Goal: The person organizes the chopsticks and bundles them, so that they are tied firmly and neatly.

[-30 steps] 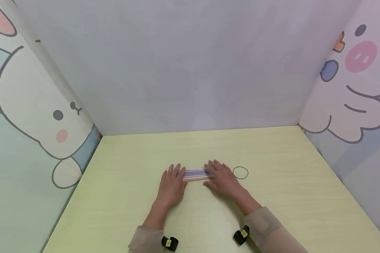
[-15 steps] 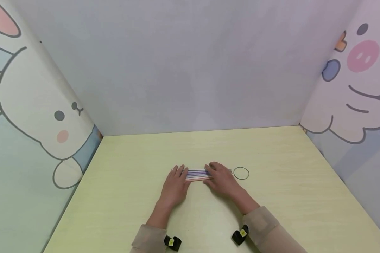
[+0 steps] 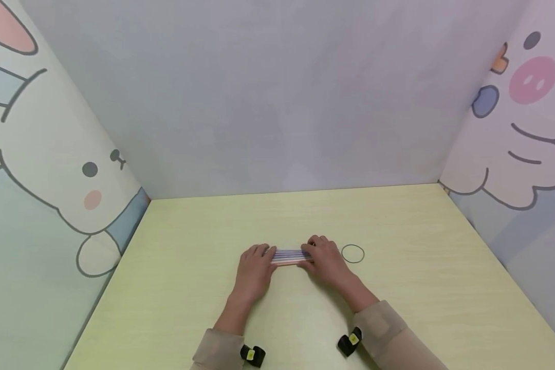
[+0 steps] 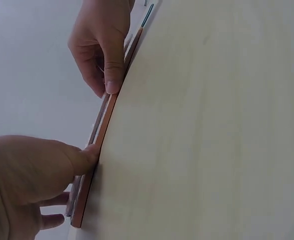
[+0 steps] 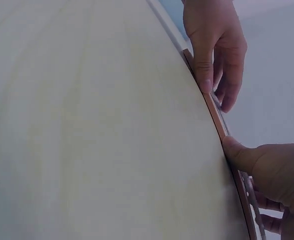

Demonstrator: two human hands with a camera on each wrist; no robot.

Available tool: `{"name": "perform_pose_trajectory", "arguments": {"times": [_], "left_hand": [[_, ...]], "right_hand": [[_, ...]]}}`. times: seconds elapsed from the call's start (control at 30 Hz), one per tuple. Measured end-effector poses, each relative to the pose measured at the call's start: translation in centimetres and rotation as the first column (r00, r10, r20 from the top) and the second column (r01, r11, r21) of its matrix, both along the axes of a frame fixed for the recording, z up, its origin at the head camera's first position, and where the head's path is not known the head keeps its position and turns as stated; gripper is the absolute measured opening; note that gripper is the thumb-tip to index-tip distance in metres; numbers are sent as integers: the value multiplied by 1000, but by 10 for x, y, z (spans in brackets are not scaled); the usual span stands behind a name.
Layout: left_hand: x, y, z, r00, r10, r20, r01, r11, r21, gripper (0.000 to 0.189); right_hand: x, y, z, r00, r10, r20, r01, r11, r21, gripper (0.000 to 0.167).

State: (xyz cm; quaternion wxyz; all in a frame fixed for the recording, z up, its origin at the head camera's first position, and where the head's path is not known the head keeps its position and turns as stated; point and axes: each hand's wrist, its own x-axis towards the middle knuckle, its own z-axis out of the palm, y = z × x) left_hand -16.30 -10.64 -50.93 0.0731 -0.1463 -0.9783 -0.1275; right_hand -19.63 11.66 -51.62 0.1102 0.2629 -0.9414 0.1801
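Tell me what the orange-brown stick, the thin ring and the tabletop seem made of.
Orange-brown stick: probably painted wood, smooth; its even colour and crisp edges suggest it, though plastic is possible.
Thin ring: perhaps rubber or coated wire; it looks dark, slender and plain, leaving it open.
Tabletop: wood or wood-look laminate, smooth; faint grain streaks show.

The right hand point(image 5: 282, 172) and left hand point(image 5: 217, 37) pinch an orange-brown stick point(image 5: 216, 116). A pale bench point(image 5: 86, 125) occupies the left side.
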Motion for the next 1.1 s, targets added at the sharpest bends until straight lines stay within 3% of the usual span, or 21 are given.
{"name": "perform_pose_trajectory", "arguments": {"times": [0.17, 0.5, 0.8, 0.97, 1.1], "left_hand": [[0, -2, 3, 1000, 12, -11, -13, 1000, -8, 49], [0, -3, 6, 999, -32, -42, 33, 999, 11, 42], [0, -2, 8, 999, -17, -39, 18, 1000, 25, 33], [-1, -1, 6, 1000, 1, -7, -1, 999, 54, 34], [-1, 0, 8, 1000, 12, 21, -13, 998, 65, 32]], "right_hand": [[0, -1, 1, 1000, -5, -10, 5, 1000, 19, 33], [-1, -1, 4, 1000, 6, 18, -6, 1000, -16, 31], [1, -2, 6, 999, 15, 31, -14, 999, -34, 27], [1, -3, 7, 996, 5, 87, 1, 998, -69, 28], [1, -3, 6, 998, 16, 62, -13, 998, -54, 27]]}}
